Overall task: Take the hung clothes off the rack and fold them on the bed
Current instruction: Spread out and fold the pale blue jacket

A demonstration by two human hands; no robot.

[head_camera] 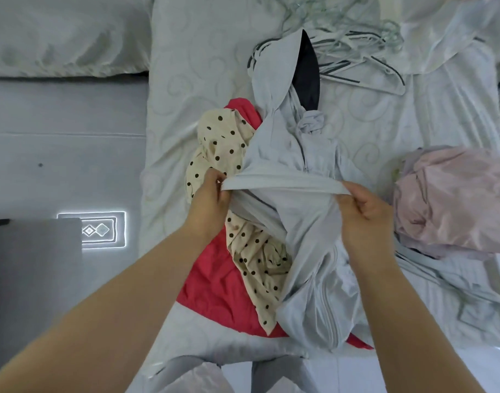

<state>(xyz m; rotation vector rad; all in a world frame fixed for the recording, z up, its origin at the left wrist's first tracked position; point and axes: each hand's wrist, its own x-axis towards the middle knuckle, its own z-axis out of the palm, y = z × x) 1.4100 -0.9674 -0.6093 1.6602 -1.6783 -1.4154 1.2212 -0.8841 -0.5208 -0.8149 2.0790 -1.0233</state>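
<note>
A pale blue-grey zip garment lies bunched down the middle of the bed. My left hand pinches one end of its banded hem and my right hand grips the other end, so the band is stretched taut between them. Under it lie a cream polka-dot garment and a red garment. A dark garment shows behind the pale one's upper part.
Several empty hangers lie in a heap at the far side of the bed. A crumpled pink garment sits at the right, with striped pale cloth below it. A pillow lies at upper left, and grey floor runs along the left.
</note>
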